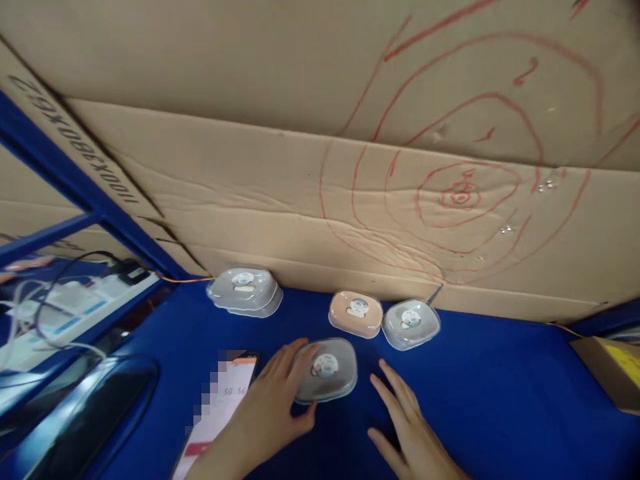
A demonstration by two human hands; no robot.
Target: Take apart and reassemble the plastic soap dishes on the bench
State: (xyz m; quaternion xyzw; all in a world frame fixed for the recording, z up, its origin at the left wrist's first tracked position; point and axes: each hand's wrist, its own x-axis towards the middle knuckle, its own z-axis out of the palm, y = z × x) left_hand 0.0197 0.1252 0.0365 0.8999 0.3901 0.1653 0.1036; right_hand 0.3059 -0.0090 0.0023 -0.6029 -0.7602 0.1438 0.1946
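Observation:
A grey plastic box with a clear lid and a round label (333, 377) is in the middle of the blue table. My left hand (280, 393) grips its left end, fingers over the far left side and thumb at the near edge. To the right of that box, my right hand (403, 417) is open, its fingers spread and touching nothing. Beyond it stand a pink box (356, 313) and another grey box (411, 325), side by side. At the far left, a grey box (244, 287) appears stacked on a second one.
A lit phone (225, 407) lies beside my left forearm. Power strips (90, 307) with cables and a dark phone-like device (75, 427) are at the left. Behind rises a cardboard wall (240, 173) with red rings. A cardboard box (607, 373) stands at the right edge.

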